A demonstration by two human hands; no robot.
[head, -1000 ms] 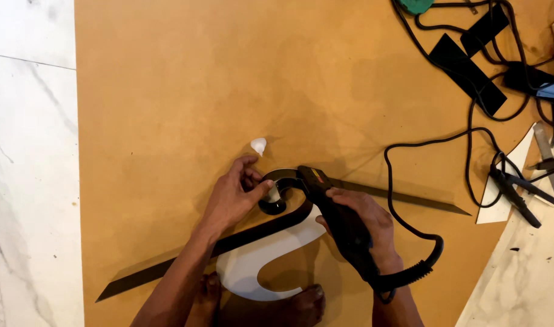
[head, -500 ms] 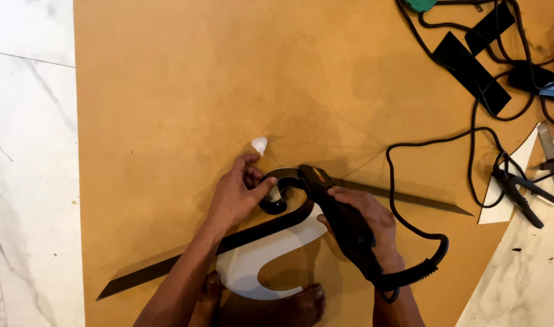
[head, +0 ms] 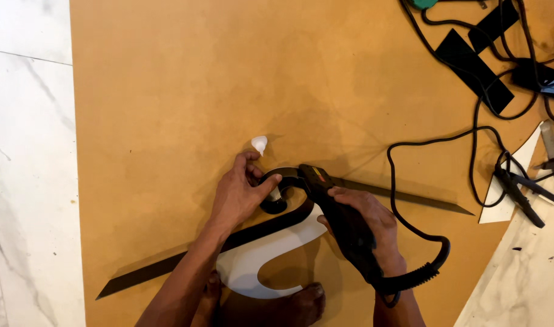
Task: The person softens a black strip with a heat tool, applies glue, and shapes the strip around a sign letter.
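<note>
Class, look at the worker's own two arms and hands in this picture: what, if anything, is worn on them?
Nothing is worn. The left hand and the right hand are both bare: no gloves, and no rings, watch or bands that show. Both forearms are uncovered as far as the bottom edge of the picture, with no sleeve in view. No markings can be seen on them.

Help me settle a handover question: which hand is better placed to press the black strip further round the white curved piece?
Left. The left hand already rests on the black strip at the curl; the right hand grips the black corded tool.
</note>
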